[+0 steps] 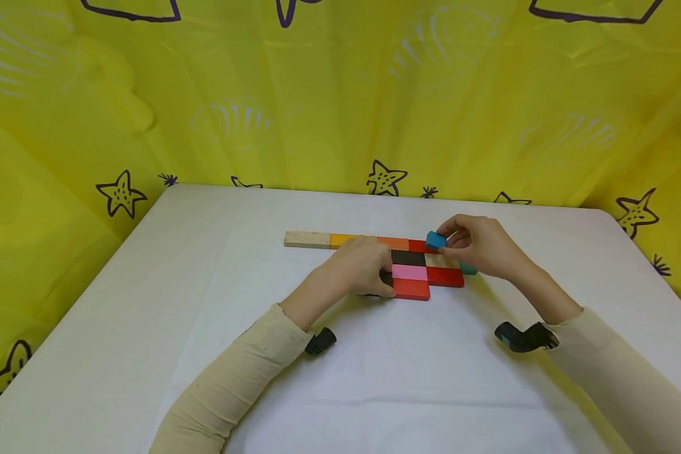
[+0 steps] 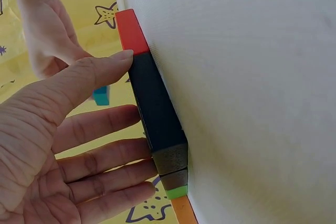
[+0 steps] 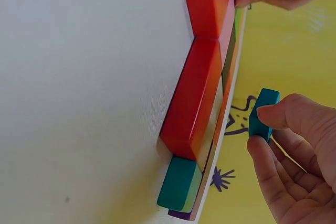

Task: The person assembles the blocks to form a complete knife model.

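Note:
Flat coloured blocks lie edge to edge on the white table (image 1: 204, 302): a back row with a beige block (image 1: 308, 239), and nearer rows with a black block (image 1: 408, 257), a pink block (image 1: 409, 272) and red blocks (image 1: 445, 277). My left hand (image 1: 363, 268) rests at the left side of this patch, its straight fingers (image 2: 105, 161) against the black block (image 2: 155, 114). My right hand (image 1: 479, 243) pinches a small blue block (image 1: 436, 239) between thumb and fingers, just above the back row. In the right wrist view the blue block (image 3: 262, 114) is off the table.
A teal block (image 1: 468, 269) lies at the patch's right edge, partly under my right hand. Small black wrist cameras (image 1: 321, 341) (image 1: 524, 337) sit on both sleeves. A yellow star-printed cloth (image 1: 340, 94) hangs behind and beside the table.

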Demonstrator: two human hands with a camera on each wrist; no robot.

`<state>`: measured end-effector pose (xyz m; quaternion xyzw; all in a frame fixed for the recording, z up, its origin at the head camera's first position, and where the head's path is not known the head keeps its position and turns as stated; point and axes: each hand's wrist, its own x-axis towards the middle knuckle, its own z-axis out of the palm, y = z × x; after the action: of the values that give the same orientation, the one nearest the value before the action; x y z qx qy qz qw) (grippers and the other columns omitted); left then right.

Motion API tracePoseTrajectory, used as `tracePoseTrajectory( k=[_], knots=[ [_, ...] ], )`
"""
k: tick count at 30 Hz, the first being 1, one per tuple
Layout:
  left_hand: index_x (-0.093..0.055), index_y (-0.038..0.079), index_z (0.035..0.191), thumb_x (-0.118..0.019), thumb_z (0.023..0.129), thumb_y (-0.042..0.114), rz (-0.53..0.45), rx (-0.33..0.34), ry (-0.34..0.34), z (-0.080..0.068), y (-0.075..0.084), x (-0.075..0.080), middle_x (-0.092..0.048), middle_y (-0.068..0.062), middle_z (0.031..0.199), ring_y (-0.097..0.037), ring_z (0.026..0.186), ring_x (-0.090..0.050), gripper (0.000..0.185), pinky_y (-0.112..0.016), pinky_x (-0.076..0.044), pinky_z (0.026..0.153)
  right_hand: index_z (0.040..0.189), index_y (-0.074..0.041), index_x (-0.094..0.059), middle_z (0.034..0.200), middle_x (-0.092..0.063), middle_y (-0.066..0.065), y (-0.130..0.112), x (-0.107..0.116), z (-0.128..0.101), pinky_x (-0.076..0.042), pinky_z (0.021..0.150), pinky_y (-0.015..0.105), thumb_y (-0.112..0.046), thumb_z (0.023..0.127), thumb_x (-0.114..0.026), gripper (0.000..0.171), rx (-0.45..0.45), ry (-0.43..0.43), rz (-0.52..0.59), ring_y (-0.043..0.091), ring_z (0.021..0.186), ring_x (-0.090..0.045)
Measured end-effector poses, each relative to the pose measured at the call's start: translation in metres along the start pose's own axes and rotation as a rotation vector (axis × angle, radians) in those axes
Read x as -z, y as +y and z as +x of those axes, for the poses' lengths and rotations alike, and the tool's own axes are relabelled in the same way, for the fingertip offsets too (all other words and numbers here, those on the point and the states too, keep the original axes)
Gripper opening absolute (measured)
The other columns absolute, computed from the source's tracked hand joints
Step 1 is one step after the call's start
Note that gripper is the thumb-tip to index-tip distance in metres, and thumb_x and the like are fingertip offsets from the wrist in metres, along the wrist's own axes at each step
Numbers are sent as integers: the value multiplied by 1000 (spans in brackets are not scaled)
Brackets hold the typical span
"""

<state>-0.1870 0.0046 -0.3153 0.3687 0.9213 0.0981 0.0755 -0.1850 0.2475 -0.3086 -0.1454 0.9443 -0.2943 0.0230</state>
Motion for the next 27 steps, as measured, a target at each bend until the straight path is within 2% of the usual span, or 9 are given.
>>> tracePoseTrajectory(
  k=[12,18,24,27],
  knots=[
    [-76,16,83,-78,77,41,1,-10,12,0,0,-1,-60,8,69,-12,72,-49,26,-24,-37,60,109,-5,-64,97,-66,5,-8,-5,-30,-51,72,19,-11,82,-75,30,65,31,33,20,86,-62],
    [-76,16,81,-78,77,41,3,-10,16,-1,0,-1,-59,8,70,-12,73,-49,25,-24,-37,61,107,-8,-65,95,-67,3,-11,-8,-40,-51,74,20,-10,81,-75,28,89,34,48,17,85,-63],
    [-76,17,80,-78,77,40,-2,-14,18,-1,0,-1,-60,8,68,-12,72,-50,24,-24,-38,61,106,-9,-65,95,-67,0,-11,-12,-50,-54,77,32,-12,79,-78,30,102,24,42,14,83,-63],
    [-77,16,83,-78,77,41,4,-15,17,-1,0,0,-61,9,71,-12,73,-51,26,-24,-39,62,106,-8,-65,96,-67,0,-10,-15,-55,-54,77,30,-9,78,-79,31,104,9,54,13,83,-63]
  ],
)
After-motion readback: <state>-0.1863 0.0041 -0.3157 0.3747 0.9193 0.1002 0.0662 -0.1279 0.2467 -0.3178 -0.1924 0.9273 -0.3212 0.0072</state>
